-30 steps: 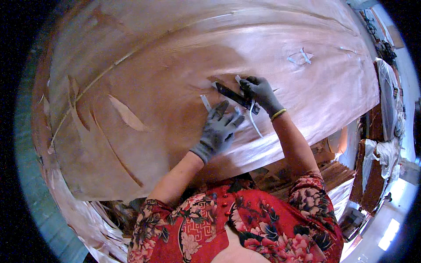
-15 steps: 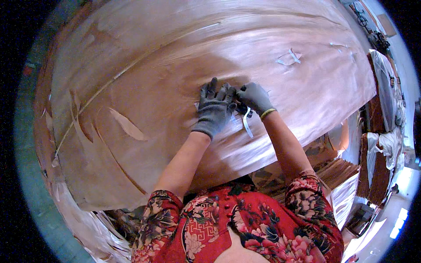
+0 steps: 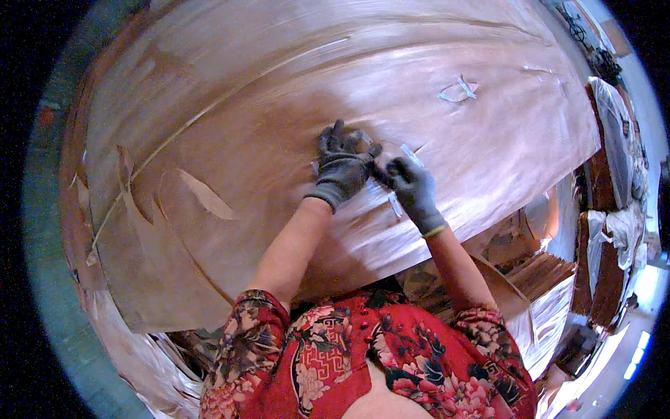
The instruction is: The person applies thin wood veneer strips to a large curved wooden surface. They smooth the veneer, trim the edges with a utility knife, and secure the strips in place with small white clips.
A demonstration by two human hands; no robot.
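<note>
A broad, thin brown sheet that looks like wood veneer (image 3: 265,140) lies before me, with both my hands over its middle. My left hand (image 3: 342,167), in a dark grey glove, rests on it with fingers spread. Close to its right, my right hand (image 3: 414,192), gloved in grey with a yellow cuff edge, has curled fingers; what they grip is hidden. One white tape strip (image 3: 412,155) shows just beyond the right hand's knuckles. Another short white strip (image 3: 396,204) lies between the hands, on the near side.
Farther right, a patch edged with white tape (image 3: 458,91) sits on the sheet. A leaf-shaped mark or loose piece (image 3: 206,194) and a long split (image 3: 188,255) are at left. Brown stacks partly under plastic (image 3: 614,140) stand along the right, and layered sheets (image 3: 537,279) lie below the near edge.
My right hand has drawn slightly toward me and turned. A white strip now shows beyond it, and the dangling strip between the hands appears shorter. My left hand has barely shifted.
</note>
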